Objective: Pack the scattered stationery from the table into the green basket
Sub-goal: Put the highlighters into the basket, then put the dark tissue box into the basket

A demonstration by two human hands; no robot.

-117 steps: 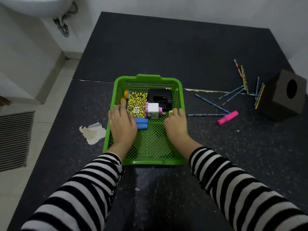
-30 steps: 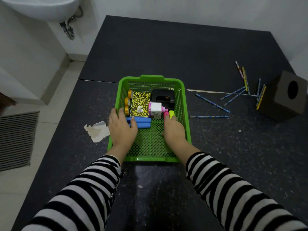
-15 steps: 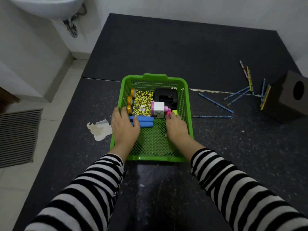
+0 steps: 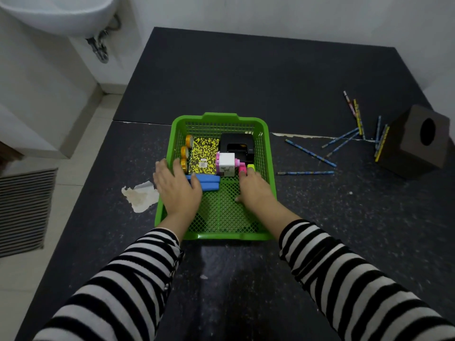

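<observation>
The green basket [image 4: 219, 117] sits at the middle of the dark table. Inside lie a yellow-black notebook [image 4: 204, 155], a black hole punch [image 4: 237, 143], a white-and-pink sharpener [image 4: 226, 163], orange tape rolls [image 4: 184, 152] and blue markers [image 4: 209, 183]. My left hand [image 4: 177, 190] lies flat over the basket's left rim, fingers spread, touching the blue markers. My right hand [image 4: 256, 190] is inside the basket, its straight fingers resting on a pink highlighter [image 4: 242, 168] and a yellow-green highlighter [image 4: 251, 166]. Several pencils [image 4: 310, 153] lie scattered on the table to the right.
A dark brown box with a round hole [image 4: 416, 143] stands at the right edge, with more pencils [image 4: 357, 114] beside it. A crumpled paper scrap [image 4: 140, 195] lies left of the basket. A white sink [image 4: 61, 16] and a floor vent [image 4: 22, 207] are off the table's left side.
The pink highlighter has gone from the table on the right into the basket, beside the yellow-green one. My right hand still rests on it. My left hand slid slightly left.
</observation>
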